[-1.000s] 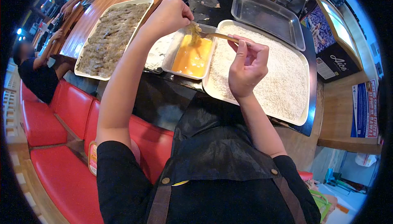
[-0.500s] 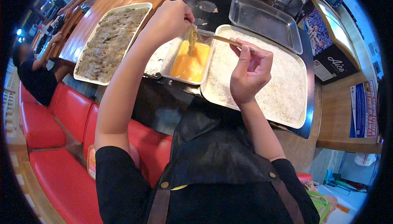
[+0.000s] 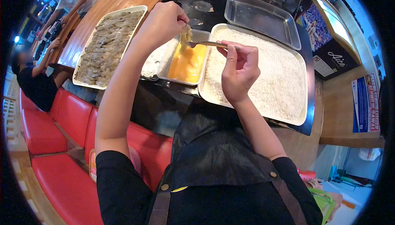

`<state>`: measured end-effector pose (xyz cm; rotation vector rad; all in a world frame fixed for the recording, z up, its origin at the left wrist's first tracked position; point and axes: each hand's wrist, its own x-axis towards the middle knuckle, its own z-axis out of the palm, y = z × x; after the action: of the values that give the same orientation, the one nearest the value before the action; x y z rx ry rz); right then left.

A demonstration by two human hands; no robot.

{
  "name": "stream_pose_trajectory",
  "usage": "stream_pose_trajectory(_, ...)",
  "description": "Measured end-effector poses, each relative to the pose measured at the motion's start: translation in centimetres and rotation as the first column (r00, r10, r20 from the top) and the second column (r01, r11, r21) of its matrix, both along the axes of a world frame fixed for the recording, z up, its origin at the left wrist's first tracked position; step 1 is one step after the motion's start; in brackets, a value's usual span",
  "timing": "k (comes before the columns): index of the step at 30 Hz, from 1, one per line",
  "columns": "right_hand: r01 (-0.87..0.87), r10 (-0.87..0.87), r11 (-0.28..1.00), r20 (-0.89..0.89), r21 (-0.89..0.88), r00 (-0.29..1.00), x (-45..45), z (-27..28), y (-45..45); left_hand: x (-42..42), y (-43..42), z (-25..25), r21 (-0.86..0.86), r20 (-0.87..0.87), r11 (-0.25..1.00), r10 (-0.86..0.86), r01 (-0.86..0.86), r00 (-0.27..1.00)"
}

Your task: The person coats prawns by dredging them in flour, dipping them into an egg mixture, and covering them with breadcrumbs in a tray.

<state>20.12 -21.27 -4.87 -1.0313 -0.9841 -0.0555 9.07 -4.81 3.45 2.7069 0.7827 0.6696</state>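
Note:
My left hand [image 3: 162, 24] pinches a coated shrimp [image 3: 185, 35] that hangs over the beaten egg [image 3: 186, 66]. The egg fills part of a clear rectangular container [image 3: 202, 71]. My right hand [image 3: 241, 71] is closed around the handle of a metal fork [image 3: 210, 43], whose head touches or nearly touches the shrimp. Just right of the egg lies a white tray [image 3: 303, 97] spread with pale crumbs [image 3: 263, 77]. White flour [image 3: 154, 62] in a container shows on the left, partly hidden by my left forearm.
A tray of raw shrimp [image 3: 107, 46] stands at the left on the table. Behind the crumb tray is a dark metal tray [image 3: 263, 19]. Red seats [image 3: 61, 175] line the near left, an Aice box [image 3: 333, 40] stands right. Two other people [image 3: 37, 77] are at far left.
The fork and my right hand have moved left, bringing the fork head against or close to the shrimp. The shrimp is lifted slightly higher from the egg.

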Motion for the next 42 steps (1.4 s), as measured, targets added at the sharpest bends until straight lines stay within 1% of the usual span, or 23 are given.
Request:
stream_pose_trajectory(4,0.061,-0.057,0.996,0.063,-0.061,0.996,0.1,-0.4,0.3,0.0,0.3,-0.5,0.036,0.003,0.999,-0.015,0.015,1.0)
stream_pose_trajectory(7,0.067,-0.067,0.997,0.009,0.037,0.998,0.0,0.1,0.4,0.0,0.2,-0.5,0.054,-0.002,0.998,-0.015,0.015,1.0)
stream_pose_trajectory(10,0.174,-0.173,0.985,0.107,-0.005,0.979,0.8,0.0,0.6,-0.2,0.2,-0.6,0.056,0.005,0.998,-0.011,0.011,1.0)
stream_pose_trajectory(14,0.125,-0.129,0.992,0.139,0.035,0.982,0.8,0.1,0.4,-0.2,-0.1,-0.4,0.061,0.029,0.998,-0.009,0.007,1.0)
stream_pose_trajectory(17,0.092,-0.089,0.996,0.129,-0.018,0.988,0.4,-0.7,0.4,-0.1,-0.1,-0.3,0.086,0.028,0.996,-0.001,-0.002,1.0)
stream_pose_trajectory(20,0.118,-0.075,0.984,0.298,-0.13,0.952,0.4,-0.8,-0.2,-0.2,0.5,-0.2,0.091,0.014,0.995,-0.033,0.032,0.999)
stream_pose_trajectory(21,0.153,-0.101,0.98,0.341,-0.129,0.935,0.4,-0.6,-0.3,-0.3,0.3,0.1,0.095,0.01,0.995,-0.031,0.029,0.999)
stream_pose_trajectory(24,0.181,-0.126,0.977,0.385,-0.111,0.914,0.7,0.1,-0.3,-0.6,-0.2,1.4,0.097,-0.001,0.995,-0.013,0.013,1.0)
stream_pose_trajectory(26,0.137,-0.098,0.986,0.344,-0.091,0.934,0.5,0.8,-0.6,-0.8,-0.6,2.4,0.076,-0.011,0.997,0.017,-0.016,1.0)
stream_pose_trajectory(29,0.083,-0.061,0.994,0.287,-0.068,0.956,0.1,1.1,-1.3,-0.9,-0.9,2.6,0.098,0.072,0.995,-0.002,-0.005,0.997)
stream_pose_trajectory(34,0.019,-0.005,0.997,0.181,-0.078,0.983,-0.7,1.2,-2.0,-0.8,-1.1,2.2,0.115,0.058,0.993,0.002,-0.009,0.998)
stream_pose_trajectory(37,0.035,-0.022,0.995,0.15,-0.09,0.988,-0.8,0.9,-1.8,-1.0,-0.7,1.6,0.109,0.054,0.994,0.004,-0.009,0.999)
stream_pose_trajectory(40,0.075,-0.052,0.989,0.177,-0.124,0.983,-0.5,0.8,-1.2,-1.0,-0.8,1.3,0.101,0.034,0.995,-0.007,0.004,0.999)
stream_pose_trajectory(42,0.061,-0.045,0.989,0.115,-0.135,0.992,-0.3,0.7,-0.9,-1.0,-1.2,1.2,0.064,0.04,0.998,-0.014,0.011,0.999)
